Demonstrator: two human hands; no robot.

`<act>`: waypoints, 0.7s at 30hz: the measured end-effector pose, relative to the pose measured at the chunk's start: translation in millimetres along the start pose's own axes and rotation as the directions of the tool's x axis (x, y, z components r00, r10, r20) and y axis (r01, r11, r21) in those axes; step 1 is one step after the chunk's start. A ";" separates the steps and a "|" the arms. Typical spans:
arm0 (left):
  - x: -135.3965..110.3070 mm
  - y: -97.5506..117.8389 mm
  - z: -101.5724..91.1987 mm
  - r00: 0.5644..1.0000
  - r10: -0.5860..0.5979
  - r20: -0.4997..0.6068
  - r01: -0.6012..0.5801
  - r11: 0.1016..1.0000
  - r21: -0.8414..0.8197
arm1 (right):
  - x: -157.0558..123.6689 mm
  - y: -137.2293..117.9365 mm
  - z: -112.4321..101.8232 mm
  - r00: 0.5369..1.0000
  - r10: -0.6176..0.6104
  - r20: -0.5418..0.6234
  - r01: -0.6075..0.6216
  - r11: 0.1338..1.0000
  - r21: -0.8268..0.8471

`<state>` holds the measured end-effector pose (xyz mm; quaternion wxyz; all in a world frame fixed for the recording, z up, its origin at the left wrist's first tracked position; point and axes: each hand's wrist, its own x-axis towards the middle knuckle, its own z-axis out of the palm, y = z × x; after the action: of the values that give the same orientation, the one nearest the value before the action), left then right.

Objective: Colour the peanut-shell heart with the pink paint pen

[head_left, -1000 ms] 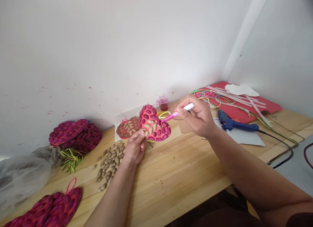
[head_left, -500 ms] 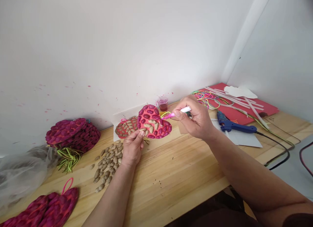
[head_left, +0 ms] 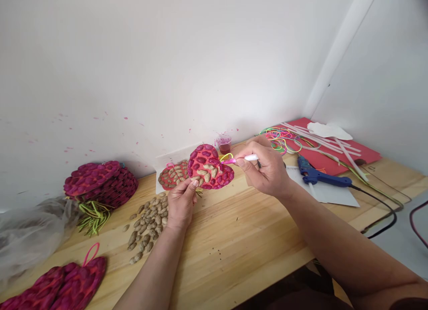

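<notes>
Pinched by its lower left edge, a red heart-shaped piece (head_left: 216,184) covered in peanuts is held up by my left hand (head_left: 180,202). Most of its peanuts are coated magenta; a few near the middle are still bare tan. A yellow loop (head_left: 227,156) sticks out at its top notch. My right hand (head_left: 265,167) grips a slim white-handled paintbrush (head_left: 250,157), its pink end at the heart near the notch. Behind the heart stands a small clear cup (head_left: 224,144) of dark pink liquid. Loose peanuts (head_left: 150,223) lie left of my left wrist.
A heart with unpainted peanuts (head_left: 167,181) lies on white paper behind my left hand. Painted pieces are stacked (head_left: 100,181) at left, more (head_left: 73,283) at front left beside clear plastic (head_left: 36,230). At right are a blue glue gun (head_left: 324,176), glue sticks (head_left: 314,136) and coloured cords (head_left: 277,136).
My right hand and the brush have shifted slightly left and down, toward the heart's notch. My left hand keeps the heart in nearly the same place. The view has moved a little.
</notes>
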<state>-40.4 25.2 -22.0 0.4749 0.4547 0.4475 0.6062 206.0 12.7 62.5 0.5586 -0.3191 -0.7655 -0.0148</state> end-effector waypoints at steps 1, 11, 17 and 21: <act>-0.2 0.2 0.1 1.000 0.000 0.000 0.000 1.000 0.011 | 0.1 -0.6 0.5 1.000 -0.011 0.006 0.010 1.000 0.009; 1.8 -2.7 -1.1 1.000 0.003 -0.010 -0.003 1.000 0.013 | -0.1 1.8 -0.2 1.000 -0.018 -0.019 0.016 0.997 -0.077; 2.8 -2.2 -0.2 0.999 -0.007 -0.036 0.007 1.000 -0.018 | -1.4 0.1 2.3 0.997 -0.082 0.002 0.082 0.996 -0.040; 2.9 -1.3 0.3 1.000 -0.007 -0.031 0.007 1.000 -0.004 | -0.2 -0.2 0.5 0.998 -0.050 -0.023 0.048 0.997 -0.065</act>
<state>-40.3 28.2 -22.9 0.4712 0.4427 0.4552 0.6122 205.5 12.7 62.2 0.5568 -0.3178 -0.7654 -0.0570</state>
